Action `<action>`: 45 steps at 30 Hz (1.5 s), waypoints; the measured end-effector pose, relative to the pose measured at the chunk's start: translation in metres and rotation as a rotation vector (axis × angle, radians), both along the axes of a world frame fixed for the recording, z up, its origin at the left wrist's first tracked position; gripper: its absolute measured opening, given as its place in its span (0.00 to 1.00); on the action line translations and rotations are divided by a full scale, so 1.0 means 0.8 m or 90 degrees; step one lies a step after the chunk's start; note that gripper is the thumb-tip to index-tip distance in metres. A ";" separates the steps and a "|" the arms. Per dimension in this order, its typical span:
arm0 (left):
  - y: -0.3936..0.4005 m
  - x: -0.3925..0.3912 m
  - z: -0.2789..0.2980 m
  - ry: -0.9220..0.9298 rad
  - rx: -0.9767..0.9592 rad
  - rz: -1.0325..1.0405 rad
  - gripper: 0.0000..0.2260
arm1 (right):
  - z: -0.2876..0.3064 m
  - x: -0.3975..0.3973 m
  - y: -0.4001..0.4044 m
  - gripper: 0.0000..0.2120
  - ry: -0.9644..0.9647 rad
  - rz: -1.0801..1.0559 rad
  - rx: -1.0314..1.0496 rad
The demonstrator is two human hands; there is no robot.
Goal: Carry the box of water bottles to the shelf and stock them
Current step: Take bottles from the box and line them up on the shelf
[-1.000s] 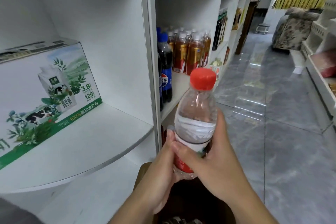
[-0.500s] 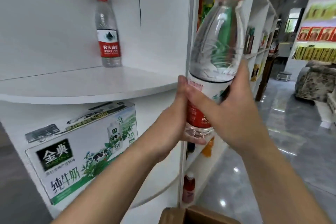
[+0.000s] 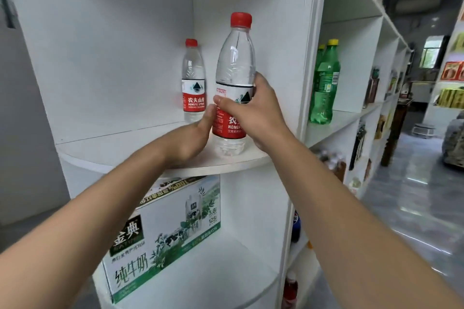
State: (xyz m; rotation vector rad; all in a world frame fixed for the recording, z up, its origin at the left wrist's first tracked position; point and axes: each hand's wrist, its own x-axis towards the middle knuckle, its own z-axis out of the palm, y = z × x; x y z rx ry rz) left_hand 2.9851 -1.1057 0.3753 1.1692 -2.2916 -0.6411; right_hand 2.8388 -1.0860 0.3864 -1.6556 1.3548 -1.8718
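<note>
A clear water bottle (image 3: pixel 234 68) with a red cap and red label stands upright on the rounded white corner shelf (image 3: pixel 140 148), near its front right edge. My right hand (image 3: pixel 253 113) wraps the label from the right. My left hand (image 3: pixel 193 138) presses against the bottle's lower left side, resting on the shelf. A second, identical water bottle (image 3: pixel 193 83) stands farther back in the shelf's corner, apart from the held one. The box of water bottles is out of view.
A green-and-white milk carton box (image 3: pixel 160 238) sits on the shelf below. Green soda bottles (image 3: pixel 324 83) stand in the compartment to the right, past a white upright panel (image 3: pixel 308 57). More stocked shelves run along the right, beside a glossy tiled aisle (image 3: pixel 414 208).
Both hands lifted the bottle from low by the lower shelves up to the upper corner shelf and set its base down there. The view tilted upward.
</note>
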 end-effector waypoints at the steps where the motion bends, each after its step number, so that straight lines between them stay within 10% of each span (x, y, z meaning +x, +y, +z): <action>1: -0.007 0.010 -0.005 -0.040 0.005 0.021 0.31 | 0.002 0.006 -0.013 0.32 -0.002 -0.005 0.014; 10: -0.039 0.029 -0.038 -0.239 -0.127 0.059 0.34 | -0.015 0.008 -0.046 0.24 0.149 -0.022 0.187; 22: -0.048 0.027 -0.049 -0.188 -0.150 0.076 0.33 | 0.014 0.013 -0.142 0.29 0.364 -0.201 0.319; 45: -0.039 0.030 -0.033 -0.208 -0.159 0.115 0.21 | 0.001 0.028 -0.107 0.19 0.400 -0.181 0.417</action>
